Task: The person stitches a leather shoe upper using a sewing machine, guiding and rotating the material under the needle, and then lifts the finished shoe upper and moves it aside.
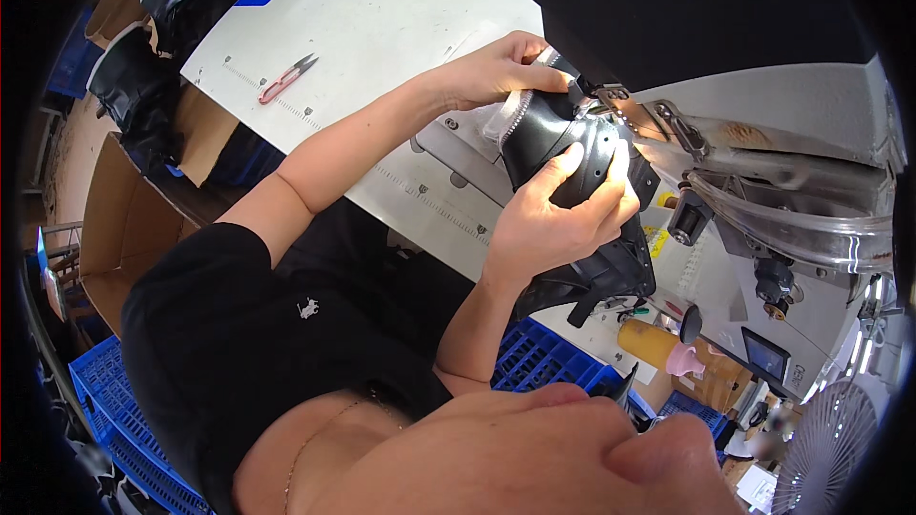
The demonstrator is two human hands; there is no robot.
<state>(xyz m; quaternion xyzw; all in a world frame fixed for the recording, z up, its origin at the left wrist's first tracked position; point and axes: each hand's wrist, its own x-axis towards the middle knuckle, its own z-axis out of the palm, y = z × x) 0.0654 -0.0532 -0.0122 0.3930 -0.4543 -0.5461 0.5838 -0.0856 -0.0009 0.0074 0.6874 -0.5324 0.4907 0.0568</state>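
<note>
A black leather shoe upper [540, 141] with punched eyelet holes and a pale zipper along one edge lies under the lit needle area of a sewing machine [611, 100]. My left hand [506, 72] is closed on its far left edge, thumb on top near the presser foot. My right hand [568, 215] grips the near side, with the thumb and fingertips pressed on the leather beside the eyelets. The underside of the upper and some of my left fingers are hidden. More black leather [611, 272] hangs below my right hand.
Pink-handled thread snips [286, 79] lie on the white table [382, 19], left of my left forearm. A yellow bottle with a pink top [658, 348] is at lower right. Blue crates [553, 358] stand below the table, a cardboard box [134, 219] at left.
</note>
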